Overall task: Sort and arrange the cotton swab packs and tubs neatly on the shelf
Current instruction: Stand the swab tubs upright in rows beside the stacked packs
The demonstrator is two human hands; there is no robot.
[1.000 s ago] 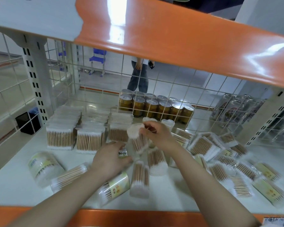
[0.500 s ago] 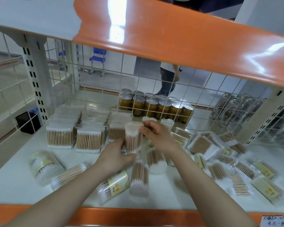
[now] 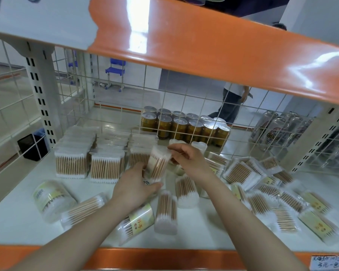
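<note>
I see a clear tub [image 3: 158,165] between my left hand [image 3: 134,187] and my right hand [image 3: 190,160]; its sticks are light brown with white tips. Left of my left hand, the packs [image 3: 71,163] show brown stripes with white bands at top and bottom. A tub [image 3: 52,197] further left has a pale yellow-green label. Below my hands, the shelf [image 3: 16,229] is white with an orange front edge. Behind my hands, the cans [image 3: 184,127] are gold with silver tops, past a white wire grid [image 3: 164,98]. Far back stands a blue chair [image 3: 115,68].
</note>
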